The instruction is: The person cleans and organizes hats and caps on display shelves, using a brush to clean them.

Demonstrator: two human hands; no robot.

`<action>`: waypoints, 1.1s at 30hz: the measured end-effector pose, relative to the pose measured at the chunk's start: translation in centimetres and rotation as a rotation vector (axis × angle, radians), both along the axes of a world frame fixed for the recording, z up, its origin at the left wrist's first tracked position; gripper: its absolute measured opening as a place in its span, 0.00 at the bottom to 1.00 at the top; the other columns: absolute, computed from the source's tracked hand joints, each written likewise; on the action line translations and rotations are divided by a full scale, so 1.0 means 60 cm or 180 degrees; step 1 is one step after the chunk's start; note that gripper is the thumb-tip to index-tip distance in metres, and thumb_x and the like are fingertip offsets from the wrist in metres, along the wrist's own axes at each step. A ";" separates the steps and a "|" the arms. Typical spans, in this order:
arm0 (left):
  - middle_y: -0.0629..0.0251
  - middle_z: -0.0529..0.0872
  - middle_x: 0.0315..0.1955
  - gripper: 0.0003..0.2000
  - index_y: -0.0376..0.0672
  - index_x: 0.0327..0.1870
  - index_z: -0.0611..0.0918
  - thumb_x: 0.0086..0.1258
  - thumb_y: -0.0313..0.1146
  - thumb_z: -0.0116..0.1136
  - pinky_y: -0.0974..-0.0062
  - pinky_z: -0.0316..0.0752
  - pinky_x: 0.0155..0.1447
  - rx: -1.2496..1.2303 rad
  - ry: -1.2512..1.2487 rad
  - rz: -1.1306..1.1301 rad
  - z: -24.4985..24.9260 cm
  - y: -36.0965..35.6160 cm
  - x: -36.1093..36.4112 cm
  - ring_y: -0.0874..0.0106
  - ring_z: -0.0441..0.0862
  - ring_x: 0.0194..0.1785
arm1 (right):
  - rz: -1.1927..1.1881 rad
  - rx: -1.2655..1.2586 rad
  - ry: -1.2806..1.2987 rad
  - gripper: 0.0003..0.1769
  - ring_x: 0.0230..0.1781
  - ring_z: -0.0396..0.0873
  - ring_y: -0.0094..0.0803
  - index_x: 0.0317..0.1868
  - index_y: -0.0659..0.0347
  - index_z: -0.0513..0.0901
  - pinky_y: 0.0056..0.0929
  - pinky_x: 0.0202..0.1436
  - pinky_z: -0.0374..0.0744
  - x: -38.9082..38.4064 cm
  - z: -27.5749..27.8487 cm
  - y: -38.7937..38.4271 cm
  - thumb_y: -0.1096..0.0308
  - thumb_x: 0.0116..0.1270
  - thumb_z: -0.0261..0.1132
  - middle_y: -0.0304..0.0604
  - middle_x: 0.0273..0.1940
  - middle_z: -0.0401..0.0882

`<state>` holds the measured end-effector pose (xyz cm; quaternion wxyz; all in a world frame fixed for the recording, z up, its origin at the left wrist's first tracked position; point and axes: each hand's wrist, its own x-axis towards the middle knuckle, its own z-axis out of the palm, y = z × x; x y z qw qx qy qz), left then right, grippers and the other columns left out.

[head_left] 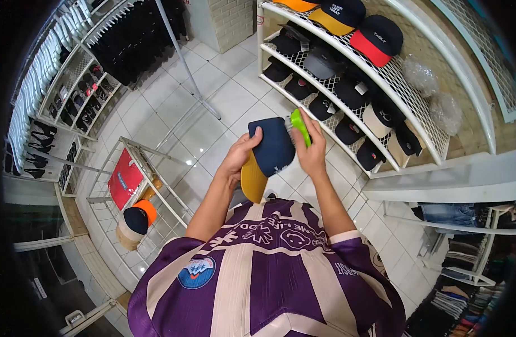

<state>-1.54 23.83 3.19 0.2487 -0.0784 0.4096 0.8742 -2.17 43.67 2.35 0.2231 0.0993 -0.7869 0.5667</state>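
Note:
My left hand (pixel 239 156) grips a cap (pixel 272 147) with a navy crown and a mustard-yellow brim, thumb on the crown and fingers behind it. The cap is held in front of my chest, its brim pointing down toward me. In my right hand (pixel 311 149) is a bright green brush (pixel 299 127), closed in my fingers. Its pale bristles face the right side of the crown, touching or very near it. Some light marks show on the crown near the brim. The fingers behind the cap are hidden.
A white mesh rack (pixel 348 101) with several caps stands at the right. To the left is a low metal frame (pixel 173 208) bearing a red package (pixel 126 178) and stacked caps (pixel 135 222). Hanging clothes (pixel 134 42) are at the far left, folded clothes (pixel 457 281) at lower right.

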 end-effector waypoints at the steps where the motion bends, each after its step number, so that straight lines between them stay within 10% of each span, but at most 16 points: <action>1: 0.62 0.89 0.45 0.21 0.36 0.53 0.82 0.80 0.48 0.59 0.74 0.86 0.48 0.0184 -0.0105 -0.0054 0.009 0.008 0.006 0.74 0.89 0.43 | 0.0088 0.0135 -0.0328 0.29 0.44 0.82 0.38 0.70 0.64 0.78 0.30 0.52 0.78 -0.019 -0.024 0.017 0.70 0.69 0.71 0.51 0.43 0.81; 2: 0.62 0.89 0.45 0.21 0.36 0.53 0.82 0.80 0.48 0.59 0.74 0.86 0.48 0.0174 -0.0091 -0.0077 0.006 0.016 0.006 0.74 0.89 0.43 | 0.0157 0.0985 -0.0810 0.28 0.49 0.83 0.36 0.70 0.63 0.78 0.29 0.55 0.78 -0.025 -0.045 0.045 0.70 0.71 0.71 0.53 0.49 0.84; 5: 0.61 0.89 0.47 0.23 0.36 0.58 0.80 0.81 0.50 0.57 0.73 0.85 0.54 -0.0471 0.0478 0.0291 0.031 0.047 -0.008 0.72 0.89 0.47 | -0.0456 -0.1067 -0.0808 0.26 0.58 0.80 0.30 0.69 0.66 0.79 0.27 0.62 0.77 -0.022 -0.077 0.064 0.63 0.76 0.69 0.46 0.62 0.82; 11: 0.59 0.86 0.55 0.24 0.37 0.63 0.77 0.81 0.50 0.56 0.69 0.82 0.61 0.0122 0.0950 0.0607 0.033 0.049 -0.043 0.69 0.86 0.55 | 0.1051 -0.3977 -0.2505 0.30 0.54 0.82 0.35 0.69 0.58 0.77 0.37 0.63 0.79 0.058 -0.057 0.068 0.46 0.78 0.61 0.42 0.57 0.83; 15: 0.58 0.85 0.58 0.24 0.36 0.67 0.76 0.79 0.44 0.62 0.68 0.78 0.66 0.0250 0.1074 0.0769 0.038 0.068 -0.041 0.68 0.85 0.58 | 0.1816 -0.4493 -0.2344 0.25 0.49 0.82 0.40 0.63 0.56 0.79 0.41 0.59 0.82 0.062 -0.067 0.078 0.45 0.79 0.58 0.45 0.52 0.82; 21: 0.64 0.91 0.42 0.16 0.32 0.52 0.86 0.66 0.28 0.74 0.74 0.83 0.53 -0.1224 0.1994 -0.1376 0.035 -0.050 -0.059 0.76 0.87 0.44 | 0.0714 -0.3163 -0.2262 0.26 0.51 0.85 0.31 0.63 0.64 0.81 0.29 0.57 0.82 0.048 -0.025 0.155 0.51 0.77 0.65 0.43 0.55 0.86; 33: 0.67 0.88 0.50 0.20 0.34 0.62 0.80 0.71 0.28 0.70 0.74 0.79 0.61 -0.1022 0.1741 -0.0979 0.037 0.032 0.006 0.78 0.84 0.51 | -0.0502 0.0299 0.0105 0.30 0.39 0.78 0.35 0.67 0.66 0.80 0.31 0.46 0.77 0.051 0.036 0.044 0.70 0.65 0.75 0.46 0.40 0.78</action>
